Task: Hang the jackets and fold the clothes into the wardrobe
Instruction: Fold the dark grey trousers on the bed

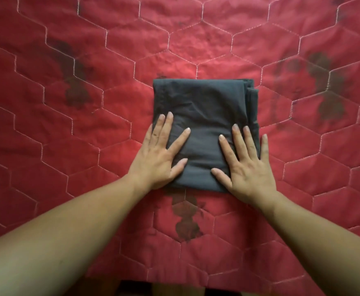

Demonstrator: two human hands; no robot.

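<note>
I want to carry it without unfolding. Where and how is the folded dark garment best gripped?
Likely slide the left hand and right hand under the side edges of the garment; it lies flat, and loose layers show at its right edge.

I get soft, even light, brightest on the red quilt point(196, 60) just past centre toward 12 o'clock and dimming into every corner. Shadows are faint: a thin rim under the left hand point(159, 154) and right hand point(247, 167). The left forearm point(57, 238) at 7 o'clock and the right forearm point(315, 238) at 5 o'clock look smeared, probably too close for focus. Stitch lines bow toward the edges, and the dark folded cloth point(204, 103) keeps little detail.
</note>
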